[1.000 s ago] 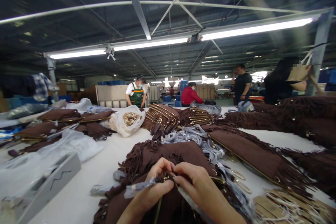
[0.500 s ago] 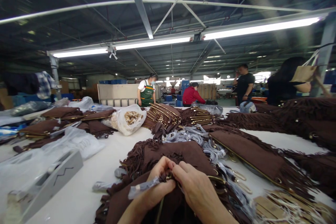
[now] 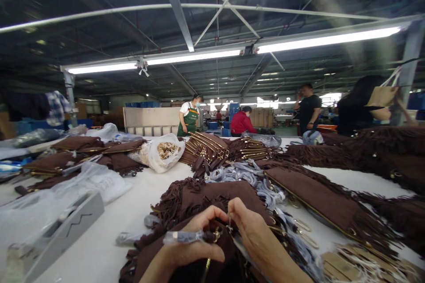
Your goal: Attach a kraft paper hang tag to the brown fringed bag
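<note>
A brown fringed bag (image 3: 149, 247) with a gold zipper (image 3: 206, 269) lies under both hands at the table's near edge. My left hand (image 3: 189, 247) curls around a strap wrapped in clear plastic (image 3: 182, 237), which lies across it. A small gold clasp (image 3: 217, 234) shows at the strap's brown end, above the left thumb. My right hand (image 3: 255, 234) is closed in a pinch by the left fingertips. Something thin and pale sits at its fingertips, too small to make out. Another brown fringed bag (image 3: 219, 194) lies just beyond the hands.
Grey plastic-wrapped straps (image 3: 239, 172) and a long brown bag (image 3: 312, 190) lie ahead and right. Cardboard tags (image 3: 345, 261) with white strings are at the near right. A grey box (image 3: 66, 234) and a plastic bag of tags (image 3: 164, 152) stand left. People (image 3: 242, 121) are beyond the table.
My hands have parted a little; the right fingertips have moved up and right. The left hand has opened out around the strap, and its gold clasp shows more plainly.
</note>
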Demonstrator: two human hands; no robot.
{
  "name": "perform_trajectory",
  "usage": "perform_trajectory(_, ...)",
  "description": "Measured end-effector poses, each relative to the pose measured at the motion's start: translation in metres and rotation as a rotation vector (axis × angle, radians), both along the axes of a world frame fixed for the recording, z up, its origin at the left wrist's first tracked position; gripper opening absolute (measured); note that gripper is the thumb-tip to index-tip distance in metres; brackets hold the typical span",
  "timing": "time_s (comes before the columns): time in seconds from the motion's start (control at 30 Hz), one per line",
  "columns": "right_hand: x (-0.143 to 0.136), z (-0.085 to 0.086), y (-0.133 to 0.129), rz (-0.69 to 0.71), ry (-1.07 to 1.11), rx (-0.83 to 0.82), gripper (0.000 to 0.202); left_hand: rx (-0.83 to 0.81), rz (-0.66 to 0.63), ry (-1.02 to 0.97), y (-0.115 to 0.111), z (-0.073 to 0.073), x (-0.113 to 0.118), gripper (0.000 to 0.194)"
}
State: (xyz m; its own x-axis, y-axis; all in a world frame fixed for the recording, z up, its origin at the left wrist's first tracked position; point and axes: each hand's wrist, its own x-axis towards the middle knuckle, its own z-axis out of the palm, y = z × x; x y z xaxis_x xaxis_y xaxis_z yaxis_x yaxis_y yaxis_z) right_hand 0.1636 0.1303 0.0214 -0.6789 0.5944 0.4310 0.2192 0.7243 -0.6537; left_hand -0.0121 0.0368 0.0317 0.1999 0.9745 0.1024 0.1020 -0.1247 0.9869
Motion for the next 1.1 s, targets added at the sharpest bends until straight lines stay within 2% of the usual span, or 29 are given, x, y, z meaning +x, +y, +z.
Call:
perform_trajectory(0.1, 0.002, 0.000, -0.001, 0.022, 0.032, 0.068, 0.033, -0.003, -0.098, -0.085, 0.003, -0.005, -0.010, 0.063)
perform_trajectory(0.23, 0.004, 0.001, -0.003, 0.021, 0.079, 0.058, 0.034, -0.043, 0.030, -0.348, 0.011, -0.015, -0.006, 0.041)
perform_trajectory(0.3, 0.005, 0.003, -0.003, 0.012, 0.051, 0.036, 0.034, -0.048, 0.065, -0.387, 0.014, -0.019, 0.000, 0.046)
perform_trajectory(0.4, 0.010, 0.009, -0.004, -0.041, -0.028, 0.046, 0.032, -0.049, 0.032, -0.318, 0.014, -0.023, 0.012, 0.066)
perform_trajectory(0.43, 0.011, 0.012, -0.004, -0.056, -0.028, 0.051, 0.033, -0.054, 0.025, -0.285, 0.012, -0.022, 0.016, 0.067)
perform_trajectory(0.53, 0.016, 0.020, -0.006, -0.057, 0.046, 0.006, 0.034, -0.063, 0.018, -0.185, 0.007, -0.017, 0.029, 0.048)
perform_trajectory(0.63, 0.021, 0.025, -0.007, 0.018, 0.112, -0.132, 0.030, -0.035, 0.010, -0.014, 0.004, -0.010, 0.038, 0.037)
perform_trajectory(0.77, 0.027, 0.023, -0.002, 0.185, 0.099, -0.420, 0.029, 0.083, -0.057, 0.175, 0.005, -0.007, 0.046, 0.027)
perform_trajectory(0.87, 0.030, 0.022, 0.002, 0.240, 0.050, -0.514, 0.028, 0.201, -0.011, 0.332, 0.004, -0.007, 0.052, 0.016)
perform_trajectory(0.97, 0.030, 0.025, 0.002, 0.254, 0.034, -0.485, 0.027, 0.288, 0.012, 0.375, 0.001, -0.006, 0.059, 0.021)
perform_trajectory(1.1, 0.035, 0.031, -0.002, 0.262, 0.023, -0.491, 0.024, 0.323, 0.095, 0.386, 0.001, -0.011, 0.066, 0.030)
